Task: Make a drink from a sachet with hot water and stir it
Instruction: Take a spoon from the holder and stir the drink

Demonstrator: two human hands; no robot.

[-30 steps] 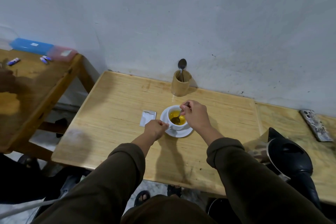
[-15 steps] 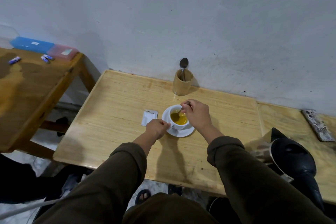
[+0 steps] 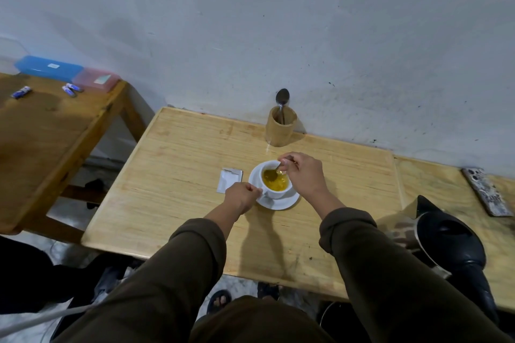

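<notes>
On the worktop: you had a white cup (image 3: 276, 185) standing on a white saucer (image 3: 281, 203), about mid-way across the pale wooden worktop (image 3: 172, 203).
Cup contents: yellow liquid (image 3: 276, 182), with the bowl of a spoon (image 3: 271, 174) dipped into it at the far side.
Right hand: your right hand (image 3: 305, 175) hovered over the cup's far rim, its fingers (image 3: 287, 163) pinching the spoon's handle.
Left hand: your left hand (image 3: 241, 198) was at the cup's near-left side, fingers curled together at the handle or saucer edge; you could not tell which from this view.
Sachet: the opened white sachet (image 3: 230, 179) lay flat just left of the saucer, beside your left hand.
Holder: a wooden cylinder (image 3: 280, 131) stood by the wall behind the cup, with a second spoon (image 3: 282, 99) upright in it.
Kettle: a black kettle (image 3: 451, 239) sat at the right, near your right sleeve (image 3: 376, 259).
Phone: a patterned phone (image 3: 486, 192) lay at the far right edge.
</notes>
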